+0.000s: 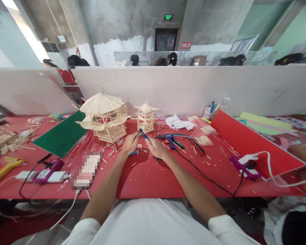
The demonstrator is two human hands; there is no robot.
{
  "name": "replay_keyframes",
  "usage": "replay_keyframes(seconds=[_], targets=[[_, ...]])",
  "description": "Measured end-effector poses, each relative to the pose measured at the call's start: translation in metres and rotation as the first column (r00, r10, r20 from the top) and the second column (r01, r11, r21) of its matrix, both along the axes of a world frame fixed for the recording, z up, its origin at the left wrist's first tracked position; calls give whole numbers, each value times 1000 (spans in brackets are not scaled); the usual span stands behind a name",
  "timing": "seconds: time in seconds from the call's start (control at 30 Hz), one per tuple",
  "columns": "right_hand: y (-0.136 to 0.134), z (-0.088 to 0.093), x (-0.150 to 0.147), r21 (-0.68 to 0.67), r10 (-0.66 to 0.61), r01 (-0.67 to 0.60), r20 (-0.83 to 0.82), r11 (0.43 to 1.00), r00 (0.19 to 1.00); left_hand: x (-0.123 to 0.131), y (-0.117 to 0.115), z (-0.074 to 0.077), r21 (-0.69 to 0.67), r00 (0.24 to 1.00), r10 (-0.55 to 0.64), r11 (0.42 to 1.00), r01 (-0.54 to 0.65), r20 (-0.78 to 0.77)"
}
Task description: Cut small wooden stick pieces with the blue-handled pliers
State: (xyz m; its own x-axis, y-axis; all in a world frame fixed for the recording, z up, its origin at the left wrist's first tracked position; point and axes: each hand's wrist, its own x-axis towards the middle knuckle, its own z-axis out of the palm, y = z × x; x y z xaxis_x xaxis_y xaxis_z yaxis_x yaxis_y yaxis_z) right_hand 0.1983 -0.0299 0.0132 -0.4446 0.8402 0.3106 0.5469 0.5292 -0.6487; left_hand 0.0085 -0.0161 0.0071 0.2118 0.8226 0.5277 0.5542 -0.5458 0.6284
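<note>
My right hand point(155, 148) is closed around a pair of blue-handled cutting pliers point(144, 135), their jaws pointing up and left. Close beside the jaws, my left hand point(131, 143) pinches what looks like a small wooden stick, mostly hidden by the fingers. A small pavilion model point(146, 119) built of wooden sticks stands just beyond both hands. To its left is a larger stick pavilion point(104, 117) with a wide roof. A blue tool point(134, 153) lies under my left hand, partly covered. Short stick offcuts point(139, 146) are scattered on the red table point(148, 183).
Right of my hands lies a blue glue gun point(170, 139) with a black cord. Bundled sticks point(202, 131), a white cloth point(179, 122) and a red board point(252, 143) are farther right. Left are a green board point(62, 134), a blurred phone-like device point(86, 170) and a purple power strip point(49, 172).
</note>
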Motion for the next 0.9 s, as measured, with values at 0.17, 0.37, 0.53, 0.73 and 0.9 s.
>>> replay_keyframes(seconds=[0.17,0.37,0.53,0.73,0.9], targets=[[-1,2,0,-4,3,-3,10,1000,1000,-2,0,0,16,999,2,1000,-2,-33],[-4,9,4,-82,44,-46,-27,996,999,-2,-4,6,17,995,39,999,-38,-91],[-7,12,4,-105,57,-62,-47,993,997,-1,-8,10,38,981,82,996,-77,-174],[-9,13,3,-114,53,-57,-41,992,998,0,-7,7,81,973,118,991,-103,-198],[-9,13,3,-114,56,-61,-47,992,997,1,-7,7,99,960,153,986,-133,-234]])
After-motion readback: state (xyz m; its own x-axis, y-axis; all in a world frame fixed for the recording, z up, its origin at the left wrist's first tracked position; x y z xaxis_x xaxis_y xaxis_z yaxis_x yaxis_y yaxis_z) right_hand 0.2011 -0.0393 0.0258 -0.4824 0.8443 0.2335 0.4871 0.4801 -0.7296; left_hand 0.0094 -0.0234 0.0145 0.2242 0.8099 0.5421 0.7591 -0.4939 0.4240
